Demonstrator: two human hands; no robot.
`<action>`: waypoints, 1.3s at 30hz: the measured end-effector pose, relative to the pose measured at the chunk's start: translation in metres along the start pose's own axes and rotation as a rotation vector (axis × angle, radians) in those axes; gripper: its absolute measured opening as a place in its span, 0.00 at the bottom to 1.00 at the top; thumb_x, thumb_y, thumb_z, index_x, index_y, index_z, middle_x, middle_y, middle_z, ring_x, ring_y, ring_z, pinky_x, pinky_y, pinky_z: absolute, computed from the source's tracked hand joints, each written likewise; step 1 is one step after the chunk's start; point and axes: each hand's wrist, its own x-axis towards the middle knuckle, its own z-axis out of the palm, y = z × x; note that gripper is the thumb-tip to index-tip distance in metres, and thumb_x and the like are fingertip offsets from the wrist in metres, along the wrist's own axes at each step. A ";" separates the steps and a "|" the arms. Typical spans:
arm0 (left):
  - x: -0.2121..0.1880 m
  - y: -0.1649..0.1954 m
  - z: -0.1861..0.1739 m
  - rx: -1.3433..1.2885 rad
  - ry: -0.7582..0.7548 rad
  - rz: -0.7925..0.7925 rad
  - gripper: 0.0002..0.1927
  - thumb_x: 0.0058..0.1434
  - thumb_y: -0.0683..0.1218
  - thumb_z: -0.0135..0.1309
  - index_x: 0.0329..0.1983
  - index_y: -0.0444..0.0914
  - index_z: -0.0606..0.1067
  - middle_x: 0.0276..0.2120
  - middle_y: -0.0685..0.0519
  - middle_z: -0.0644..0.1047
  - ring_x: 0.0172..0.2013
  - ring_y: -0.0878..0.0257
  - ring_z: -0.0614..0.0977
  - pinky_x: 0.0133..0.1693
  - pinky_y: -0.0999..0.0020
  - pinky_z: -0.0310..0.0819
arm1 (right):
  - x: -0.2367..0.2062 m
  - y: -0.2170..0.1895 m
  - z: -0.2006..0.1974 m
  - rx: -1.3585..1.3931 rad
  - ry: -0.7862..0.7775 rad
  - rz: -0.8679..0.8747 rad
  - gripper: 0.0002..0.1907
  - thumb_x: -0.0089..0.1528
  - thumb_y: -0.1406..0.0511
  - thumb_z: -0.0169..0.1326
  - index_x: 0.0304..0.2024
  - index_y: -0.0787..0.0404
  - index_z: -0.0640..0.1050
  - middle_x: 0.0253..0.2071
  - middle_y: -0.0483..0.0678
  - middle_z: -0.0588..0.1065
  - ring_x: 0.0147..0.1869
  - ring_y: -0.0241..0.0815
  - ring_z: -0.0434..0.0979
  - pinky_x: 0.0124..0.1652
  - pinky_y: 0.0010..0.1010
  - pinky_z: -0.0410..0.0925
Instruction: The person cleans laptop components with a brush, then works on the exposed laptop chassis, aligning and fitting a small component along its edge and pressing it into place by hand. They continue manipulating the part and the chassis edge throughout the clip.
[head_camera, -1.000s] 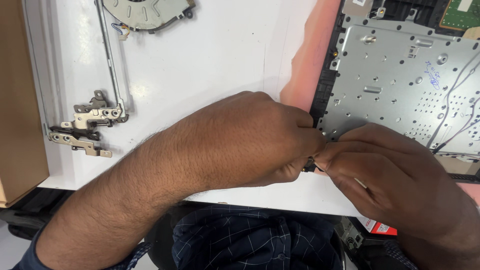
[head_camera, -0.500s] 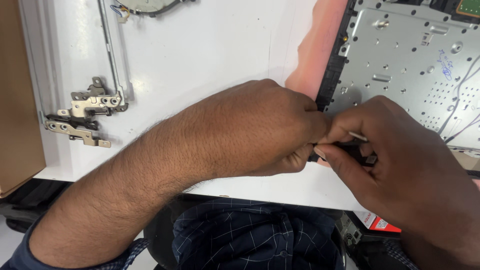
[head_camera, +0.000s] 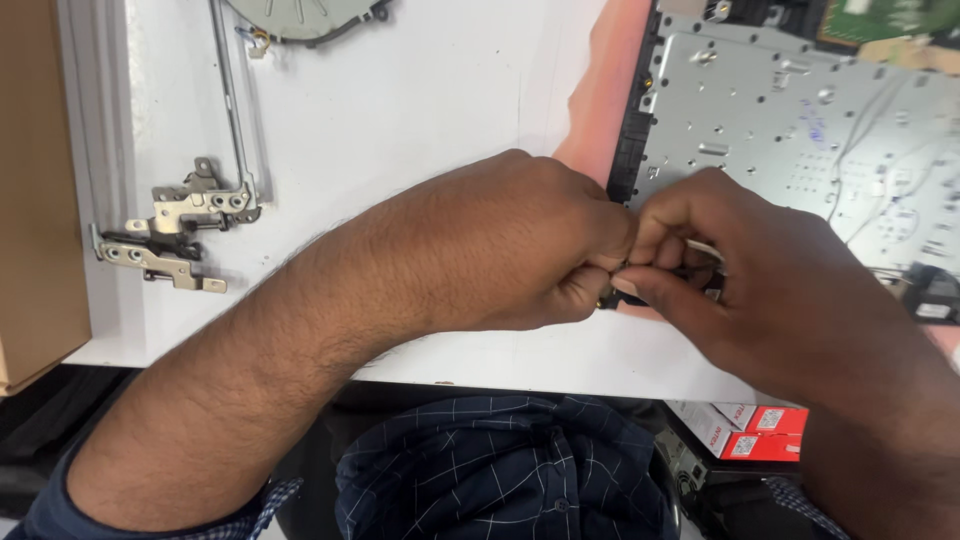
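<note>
An opened laptop chassis (head_camera: 800, 130) with a grey metal plate lies at the right on a pink mat (head_camera: 598, 110). My left hand (head_camera: 510, 250) and my right hand (head_camera: 760, 290) meet at its near-left corner, fingertips touching. Both pinch a small dark part (head_camera: 692, 270) that has a thin white wire (head_camera: 703, 247) on it. Most of that part is hidden by my fingers. My left forearm crosses the white table (head_camera: 400, 110) from the lower left.
Two metal laptop hinges (head_camera: 185, 215) with a long thin bracket lie at the left of the table. A cooling fan (head_camera: 300, 15) shows at the top edge. A brown cardboard box (head_camera: 35, 200) stands at far left. Red-and-white small boxes (head_camera: 745, 430) sit below the table edge.
My hands stay joined at the chassis corner. My right fingers have curled closer over the small part, and the thin white wire now shows between them.
</note>
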 end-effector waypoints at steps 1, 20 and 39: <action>-0.001 0.000 -0.002 -0.045 0.009 -0.001 0.08 0.62 0.44 0.58 0.28 0.41 0.74 0.16 0.56 0.76 0.21 0.65 0.83 0.24 0.64 0.78 | -0.003 0.003 -0.003 -0.011 -0.007 0.003 0.17 0.56 0.61 0.67 0.45 0.58 0.77 0.32 0.43 0.79 0.34 0.37 0.81 0.31 0.29 0.74; -0.010 0.024 -0.012 -0.383 -0.135 -0.462 0.36 0.61 0.44 0.58 0.68 0.41 0.52 0.28 0.51 0.82 0.30 0.62 0.89 0.33 0.67 0.87 | -0.047 0.008 0.003 0.171 0.159 -0.101 0.23 0.54 0.71 0.64 0.54 0.63 0.79 0.44 0.50 0.79 0.46 0.38 0.81 0.45 0.27 0.74; -0.036 0.048 0.028 -0.806 0.165 -0.711 0.37 0.63 0.43 0.59 0.73 0.38 0.58 0.42 0.52 0.78 0.36 0.65 0.86 0.38 0.71 0.85 | -0.092 0.042 0.135 1.774 0.120 0.268 0.24 0.68 0.67 0.51 0.62 0.81 0.69 0.49 0.70 0.77 0.31 0.57 0.82 0.20 0.37 0.74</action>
